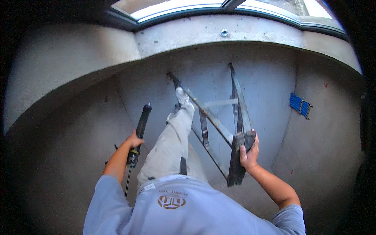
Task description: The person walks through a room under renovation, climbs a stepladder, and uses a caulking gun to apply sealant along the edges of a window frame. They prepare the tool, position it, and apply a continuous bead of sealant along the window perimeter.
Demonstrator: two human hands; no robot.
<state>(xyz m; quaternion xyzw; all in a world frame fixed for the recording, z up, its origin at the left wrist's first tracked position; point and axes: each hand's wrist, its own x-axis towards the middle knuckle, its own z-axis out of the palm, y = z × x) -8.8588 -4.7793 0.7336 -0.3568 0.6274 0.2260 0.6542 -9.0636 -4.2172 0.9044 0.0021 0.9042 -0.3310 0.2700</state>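
Note:
My left hand [135,140] is wrapped round the black barrel of a caulking gun [143,119]. The gun points up and away from me, and its thin rod runs back past my forearm. On the right, my right hand [250,154] grips the dark top step of a metal stepladder [219,123], thumb on the near face and fingers over the far side. The ladder's legs stand spread apart. One of my white shoes [183,97] is beside a ladder leg; I cannot tell whether it touches it.
Ahead, a pale concrete ledge [168,41] runs below a dark-framed window [235,8], with a small round metal piece [224,33] on it. A row of blue tubes [300,105] lies at the right, by the wall. Bare grey walls curve round both sides.

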